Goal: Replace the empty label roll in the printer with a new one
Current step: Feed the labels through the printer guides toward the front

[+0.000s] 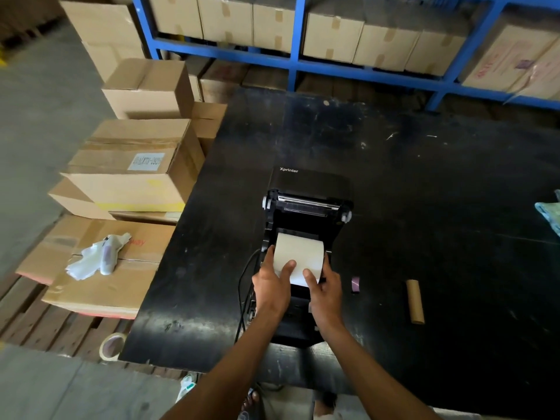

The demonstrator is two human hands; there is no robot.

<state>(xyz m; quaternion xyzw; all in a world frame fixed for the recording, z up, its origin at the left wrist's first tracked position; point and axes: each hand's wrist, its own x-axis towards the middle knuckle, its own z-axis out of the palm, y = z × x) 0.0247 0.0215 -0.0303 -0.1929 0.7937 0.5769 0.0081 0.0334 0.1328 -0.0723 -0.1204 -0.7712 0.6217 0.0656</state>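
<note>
Both forearms reach forward from the near edge of the black counter (424,183) to the open label printer (306,213); the left hand (271,287) has its grip curled round the left end of the new white label roll (298,256), thumb lying on the paper and fingers down the roll's left side; the right hand (325,294) holds the right end the same way, thumb on the loose front edge of the paper, fingers tucked by the roll's right side; the roll sits in the printer's open bay, between the side walls, with the raised lid marked Xprinter tilted back beyond it; a black cable (242,298) runs down the printer's left side; to the right on the counter lie a small pink scrap (355,284) and, farther right, the empty brown cardboard core (415,301), well apart from the printer; left of the counter a roll of tape (111,347) rests on a wooden pallet (45,325), and stacked cardboard boxes (133,174) carry a crumpled white rag (97,257); beyond stands blue shelving (294,65) lined with cartons.
</note>
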